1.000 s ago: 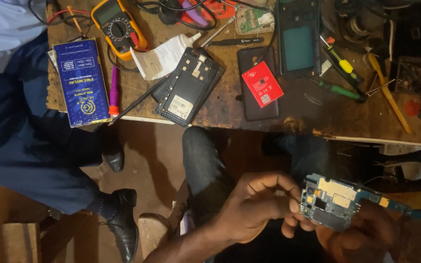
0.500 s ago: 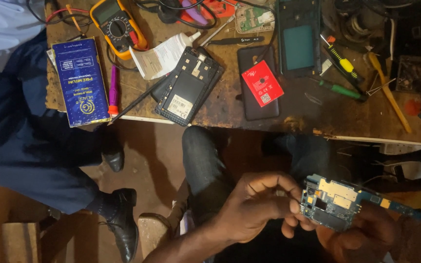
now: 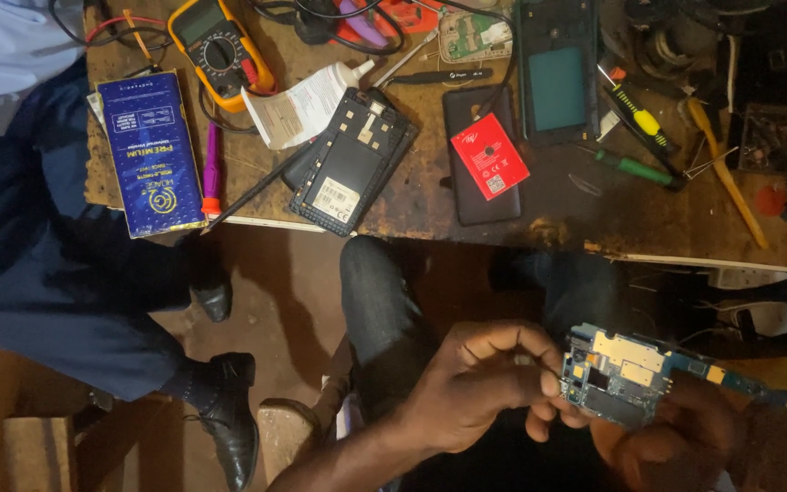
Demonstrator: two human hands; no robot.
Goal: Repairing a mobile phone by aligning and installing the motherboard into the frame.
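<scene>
Nothing is really shifting since earlier: left hand [image 3: 475,392] fingers are pinching the circuit board [image 3: 621,375] at lower right, right hand [image 3: 676,437] is cradling it underneath—light, stiff, fragile, best edge-held.

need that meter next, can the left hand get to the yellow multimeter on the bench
Probably not right away: the left hand is pinching at the blue circuit board, and the yellow multimeter lies at the bench's far side.
</scene>
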